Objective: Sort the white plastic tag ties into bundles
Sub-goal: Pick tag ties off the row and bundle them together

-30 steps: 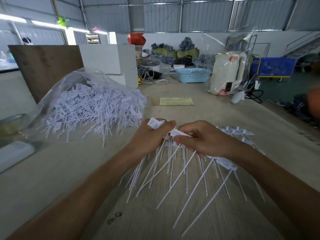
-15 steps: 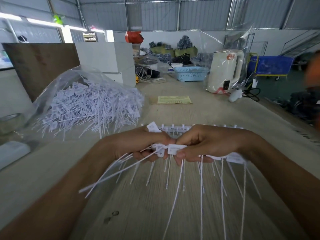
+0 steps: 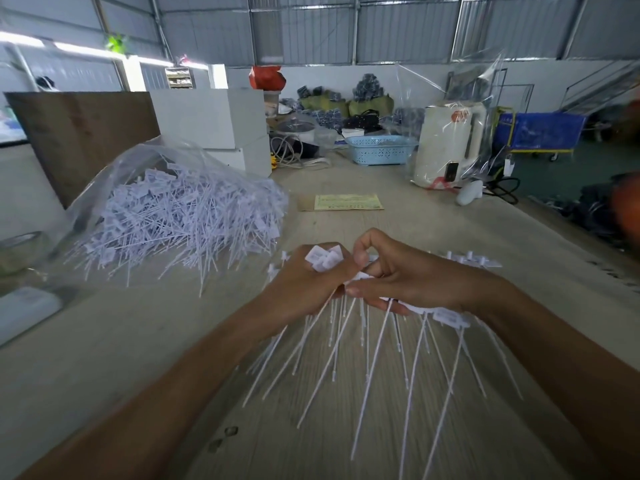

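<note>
The left hand point(image 3: 308, 285) grips a bunch of ties point(image 3: 323, 262) by their flat heads, tails fanning down toward the near edge. The right hand point(image 3: 412, 275), touching it, pinches more ties point(image 3: 446, 318), thumb and forefinger curled together. Both hover over the tabletop point(image 3: 138, 341). To the far left lies a bag point(image 3: 145, 161) holding a heap of loose ties point(image 3: 187, 216). Farther off sit a slip point(image 3: 348, 202), a basket point(image 3: 381, 150) and a kettle point(image 3: 446, 147).
</note>
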{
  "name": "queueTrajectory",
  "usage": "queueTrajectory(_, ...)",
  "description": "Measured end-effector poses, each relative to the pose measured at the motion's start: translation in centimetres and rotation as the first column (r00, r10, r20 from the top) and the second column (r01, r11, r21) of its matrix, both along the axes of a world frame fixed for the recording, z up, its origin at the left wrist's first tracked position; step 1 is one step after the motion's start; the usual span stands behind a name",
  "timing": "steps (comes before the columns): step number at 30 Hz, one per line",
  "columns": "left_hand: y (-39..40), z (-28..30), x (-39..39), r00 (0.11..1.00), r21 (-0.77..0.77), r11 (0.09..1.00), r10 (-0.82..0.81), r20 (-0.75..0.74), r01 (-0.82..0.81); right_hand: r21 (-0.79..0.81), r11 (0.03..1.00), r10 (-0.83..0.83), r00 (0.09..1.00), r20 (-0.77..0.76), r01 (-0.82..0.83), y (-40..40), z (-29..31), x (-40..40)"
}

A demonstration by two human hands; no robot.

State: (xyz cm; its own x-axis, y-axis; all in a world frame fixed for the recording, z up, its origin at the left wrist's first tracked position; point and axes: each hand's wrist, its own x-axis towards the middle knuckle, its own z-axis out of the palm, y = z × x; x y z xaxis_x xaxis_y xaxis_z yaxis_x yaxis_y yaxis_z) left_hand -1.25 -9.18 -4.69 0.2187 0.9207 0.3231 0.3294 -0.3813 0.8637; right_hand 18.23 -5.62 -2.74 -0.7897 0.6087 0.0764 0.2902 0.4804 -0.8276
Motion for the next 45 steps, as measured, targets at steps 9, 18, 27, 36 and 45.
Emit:
queueTrajectory(9,0.3,1.1,-1.7,0.981,-0.055,0.991,0.132,0.144,-0.125,0.062,0.997,-0.055,0.998,-0.002,0.055,-0.2,0.8,0.0)
queueTrajectory(18,0.1,0.8,-1.2,0.978,-0.153,0.978,0.161,0.134,-0.14,0.592,0.796,-0.149,0.989,-0.011,0.126,-0.7,0.9,-0.8)
queueTrajectory(27,0.7,1.2,-2.3,0.999,-0.512,0.859,0.038,0.024,-0.021,0.892,0.444,-0.329,0.911,0.249,-0.084,-1.5,1.6,-0.7)
queueTrajectory(36,-0.3,2.0,-5.0,0.891,-0.513,0.769,-0.454,-0.016,0.382,0.031,0.936,0.323,0.89,0.322,-0.351,-0.6,3.4,2.9)
queueTrajectory(45,0.2,0.7,-2.3,0.98,-0.205,0.96,-0.199,-0.012,0.192,-0.017,1.0,0.012,1.0,-0.009,-0.012,0.4,0.7,0.7)
